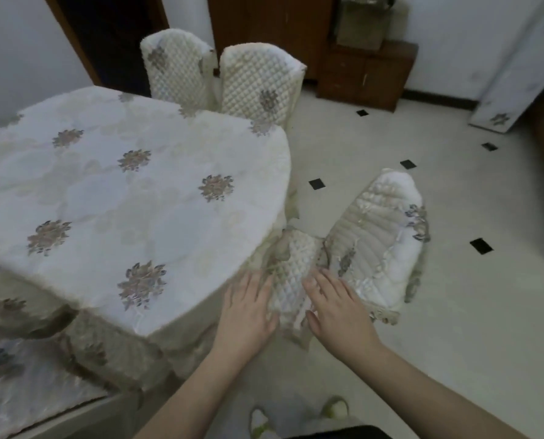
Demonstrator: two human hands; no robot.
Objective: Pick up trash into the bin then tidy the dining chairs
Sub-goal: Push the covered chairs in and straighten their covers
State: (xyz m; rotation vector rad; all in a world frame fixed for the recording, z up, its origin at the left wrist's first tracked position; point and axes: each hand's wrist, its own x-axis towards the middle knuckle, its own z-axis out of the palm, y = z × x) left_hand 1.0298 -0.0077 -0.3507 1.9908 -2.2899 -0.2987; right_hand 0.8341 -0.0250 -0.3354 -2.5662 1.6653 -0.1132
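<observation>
Both hands, left hand (248, 315) and right hand (340, 308), lie flat and open on the chair (296, 274) back at the desk's (121, 191) 4 o'clock edge, gripping nothing; pushing could snag the tablecloth (273, 248).

The tabletop (121, 185) wears a smooth, slightly shiny cloth with woven flowers, the near chair (296, 274) and far chairs (258, 87) have quilted, bumpy fabric covers, the floor (391, 343) is glossy tile, and the far cabinet (365, 74) is dark wood.
</observation>
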